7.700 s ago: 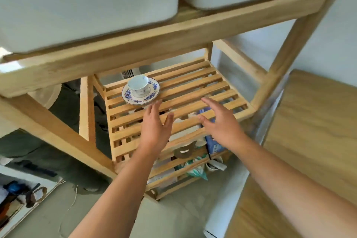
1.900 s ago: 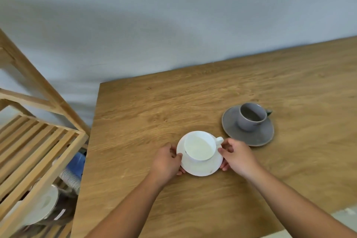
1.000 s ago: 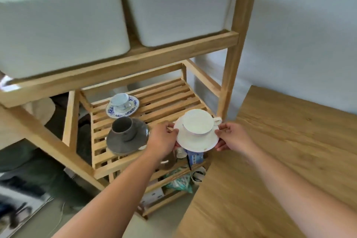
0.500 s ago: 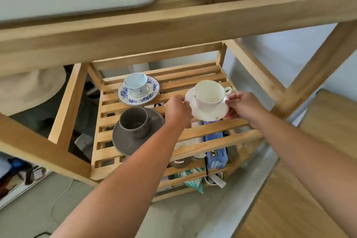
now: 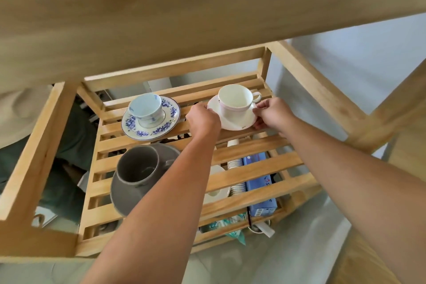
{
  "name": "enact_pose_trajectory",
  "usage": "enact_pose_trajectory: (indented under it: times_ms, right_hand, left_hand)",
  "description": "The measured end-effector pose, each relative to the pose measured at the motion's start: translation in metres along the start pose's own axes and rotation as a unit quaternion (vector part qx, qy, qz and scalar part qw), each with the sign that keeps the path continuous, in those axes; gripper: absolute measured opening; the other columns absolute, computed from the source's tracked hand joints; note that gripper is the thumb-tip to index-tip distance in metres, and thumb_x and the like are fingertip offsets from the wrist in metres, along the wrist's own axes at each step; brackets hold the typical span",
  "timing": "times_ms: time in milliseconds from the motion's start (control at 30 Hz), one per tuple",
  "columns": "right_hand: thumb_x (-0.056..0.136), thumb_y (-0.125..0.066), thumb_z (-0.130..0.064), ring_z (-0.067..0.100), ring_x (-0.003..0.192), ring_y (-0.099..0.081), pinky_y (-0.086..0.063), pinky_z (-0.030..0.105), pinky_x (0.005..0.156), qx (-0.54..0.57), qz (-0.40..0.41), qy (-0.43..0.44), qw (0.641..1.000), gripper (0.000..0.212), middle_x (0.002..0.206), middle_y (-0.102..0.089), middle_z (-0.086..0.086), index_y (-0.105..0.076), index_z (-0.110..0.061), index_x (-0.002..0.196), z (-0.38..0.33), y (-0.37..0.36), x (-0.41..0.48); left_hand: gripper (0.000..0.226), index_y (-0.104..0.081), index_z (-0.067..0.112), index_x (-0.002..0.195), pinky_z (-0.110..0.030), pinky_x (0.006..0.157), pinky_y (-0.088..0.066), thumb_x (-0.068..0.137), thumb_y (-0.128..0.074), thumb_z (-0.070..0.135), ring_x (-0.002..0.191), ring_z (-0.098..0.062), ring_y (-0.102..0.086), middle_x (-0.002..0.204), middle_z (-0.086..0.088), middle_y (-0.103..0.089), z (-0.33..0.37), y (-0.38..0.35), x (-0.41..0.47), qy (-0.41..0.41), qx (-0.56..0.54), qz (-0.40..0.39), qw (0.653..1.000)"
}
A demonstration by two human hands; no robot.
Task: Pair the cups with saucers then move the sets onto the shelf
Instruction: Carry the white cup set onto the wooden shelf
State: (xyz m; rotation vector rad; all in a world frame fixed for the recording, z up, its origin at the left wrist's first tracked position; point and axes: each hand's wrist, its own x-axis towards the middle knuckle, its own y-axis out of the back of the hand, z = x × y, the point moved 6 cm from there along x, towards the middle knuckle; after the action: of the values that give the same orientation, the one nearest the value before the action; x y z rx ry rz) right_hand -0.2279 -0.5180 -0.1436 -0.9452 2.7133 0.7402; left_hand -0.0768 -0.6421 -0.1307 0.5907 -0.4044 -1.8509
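A white cup (image 5: 235,100) stands on a white saucer (image 5: 239,121) at the back right of the slatted wooden shelf (image 5: 253,157). My left hand (image 5: 202,120) grips the saucer's left rim and my right hand (image 5: 273,114) grips its right rim. I cannot tell whether the saucer rests on the slats or hovers just above them. To the left stands a blue-flowered cup (image 5: 145,107) on its matching saucer (image 5: 159,127). A grey cup (image 5: 137,168) on a grey saucer (image 5: 122,198) sits at the shelf's front left, partly hidden by my left forearm.
A thick wooden beam (image 5: 207,7) of the upper shelf hangs close overhead. Wooden posts (image 5: 322,92) frame the right side. Below the slats lie a blue box (image 5: 258,173), stacked paper cups (image 5: 236,175) and other items. The table's wooden corner (image 5: 368,260) is at lower right.
Both hands carried the white cup and saucer from the table to the shelf, then farther back and right over the slats. The view has moved closer under the upper beam.
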Motion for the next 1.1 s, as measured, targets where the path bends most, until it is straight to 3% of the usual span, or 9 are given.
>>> enact_pose_trajectory:
  times_ms: [200,267,333,400,467,633,733,967,1100]
  right_hand:
    - [0.089,-0.059,-0.014,0.021,0.056,-0.064,-0.060,0.037,0.066,0.010,-0.001,-0.006,1.000,0.015,0.073,-0.065,0.008,-0.057,-0.018,0.075,0.000,-0.004,0.001]
    - [0.089,-0.060,-0.015,0.021,0.056,-0.065,-0.060,0.037,0.066,0.017,0.001,-0.010,1.000,0.006,0.076,-0.066,0.008,-0.061,-0.014,0.083,-0.001,-0.003,0.000]
    - [0.088,-0.061,-0.017,0.021,0.058,-0.066,-0.059,0.034,0.063,0.024,0.013,-0.009,1.000,0.013,0.081,-0.068,0.009,-0.063,-0.008,0.097,0.000,-0.001,-0.003]
    - [0.087,-0.061,-0.023,0.021,0.071,-0.068,-0.057,0.032,0.065,-0.020,0.045,0.018,0.999,0.019,0.093,-0.069,0.007,-0.064,-0.012,0.103,0.000,0.004,-0.010]
    - [0.085,-0.061,-0.027,0.020,0.092,-0.064,-0.054,0.033,0.079,-0.088,0.073,0.067,0.991,0.025,0.106,-0.066,0.001,-0.062,-0.019,0.108,0.002,0.007,-0.023]
    - [0.082,-0.064,-0.035,0.019,0.123,-0.050,-0.043,0.037,0.102,-0.166,0.070,0.159,0.971,0.051,0.132,-0.058,-0.002,-0.051,-0.023,0.130,0.013,-0.001,-0.044]
    - [0.082,-0.063,-0.040,0.023,0.122,-0.050,-0.043,0.041,0.101,-0.200,0.085,0.166,0.962,0.051,0.129,-0.060,0.000,-0.053,-0.025,0.129,0.010,-0.004,-0.046]
    - [0.081,-0.061,-0.046,0.026,0.118,-0.052,-0.044,0.045,0.099,-0.231,0.089,0.150,0.957,0.056,0.124,-0.064,0.002,-0.050,-0.028,0.133,0.001,-0.012,-0.024]
    - [0.083,-0.059,-0.048,0.027,0.120,-0.051,-0.039,0.042,0.102,-0.261,0.094,0.139,0.951,0.050,0.122,-0.065,0.005,-0.052,-0.031,0.130,-0.009,-0.011,-0.012]
  left_hand:
    - [0.025,-0.069,0.007,0.106,-0.030,0.065,-0.040,0.096,-0.047,0.013,0.079,-0.022,-0.054,0.103,-0.011,-0.068,-0.006,-0.001,0.002,0.002,0.011,0.007,1.000]
    - [0.024,-0.068,0.006,0.106,-0.030,0.065,-0.041,0.096,-0.047,0.014,0.081,-0.023,-0.055,0.106,-0.012,-0.068,-0.006,-0.001,0.001,-0.004,0.014,0.012,1.000]
    - [0.024,-0.064,0.006,0.113,-0.030,0.075,-0.043,0.096,-0.049,0.015,0.095,-0.026,-0.058,0.119,-0.012,-0.062,-0.004,0.001,-0.003,-0.025,0.030,0.019,0.999]
    - [0.033,-0.053,0.006,0.127,-0.032,0.089,-0.042,0.096,-0.049,0.017,0.113,-0.027,-0.054,0.134,-0.009,-0.048,-0.004,0.003,-0.012,-0.062,0.059,0.022,0.996]
    - [0.042,-0.045,0.009,0.135,-0.034,0.097,-0.041,0.095,-0.052,0.020,0.120,-0.026,-0.049,0.137,-0.008,-0.041,-0.008,0.005,-0.024,-0.118,0.086,0.022,0.989]
    - [0.067,-0.020,0.015,0.150,-0.038,0.117,-0.025,0.094,-0.051,0.035,0.144,-0.022,-0.024,0.157,-0.004,-0.024,-0.029,-0.015,-0.043,-0.207,0.195,-0.054,0.957]
    - [0.065,-0.017,0.017,0.151,-0.039,0.119,-0.022,0.096,-0.047,0.033,0.147,-0.022,-0.019,0.160,-0.003,-0.019,-0.029,-0.016,-0.038,-0.199,0.197,-0.060,0.958]
    - [0.059,-0.026,0.012,0.148,-0.041,0.115,-0.031,0.096,-0.049,0.026,0.141,-0.025,-0.031,0.157,-0.005,-0.026,-0.016,-0.020,-0.019,-0.202,0.174,-0.042,0.963]
    - [0.060,-0.028,0.009,0.147,-0.043,0.114,-0.032,0.095,-0.050,0.028,0.142,-0.025,-0.030,0.157,-0.006,-0.028,-0.012,-0.024,-0.007,-0.190,0.178,-0.037,0.965]
